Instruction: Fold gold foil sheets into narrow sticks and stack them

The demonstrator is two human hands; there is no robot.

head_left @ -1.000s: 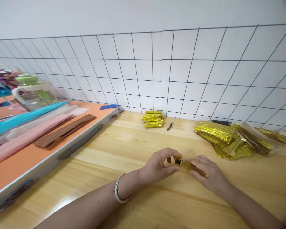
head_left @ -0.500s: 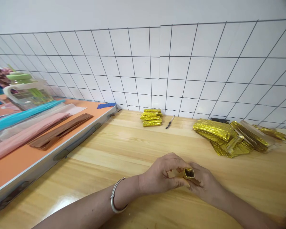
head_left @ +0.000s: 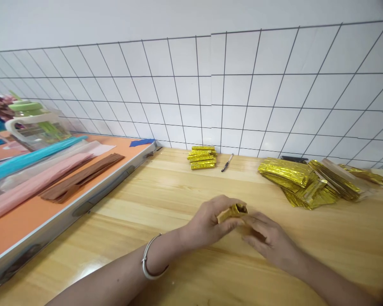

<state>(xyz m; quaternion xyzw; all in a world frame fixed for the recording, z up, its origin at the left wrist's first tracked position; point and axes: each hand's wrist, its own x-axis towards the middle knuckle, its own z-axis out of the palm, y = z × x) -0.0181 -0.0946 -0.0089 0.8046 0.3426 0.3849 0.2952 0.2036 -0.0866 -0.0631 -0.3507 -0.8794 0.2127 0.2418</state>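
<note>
Over the wooden table, my left hand is closed round a short gold foil tube, thumb on the near side and fingers over the far side. The tube's open end, dark inside, points to the right. Just right of it is my right hand, fingers stretched out and thumb apart, slightly smeared by motion. Its fingertips are close to the tube; whether they touch it I cannot tell. Against the wall lies a small stack of gold foil pieces. A larger heap of flat gold foil strips lies at the right.
A pen lies near the stack. At the left, a raised orange board with a pale edge carries brown crepe paper, pink paper, a blue roll and a green-lidded jug. A white gridded wall closes the back.
The gold tube has moved left and up, out of my right hand's grasp and into my left hand. My right hand has loosened and its fingers have straightened.
</note>
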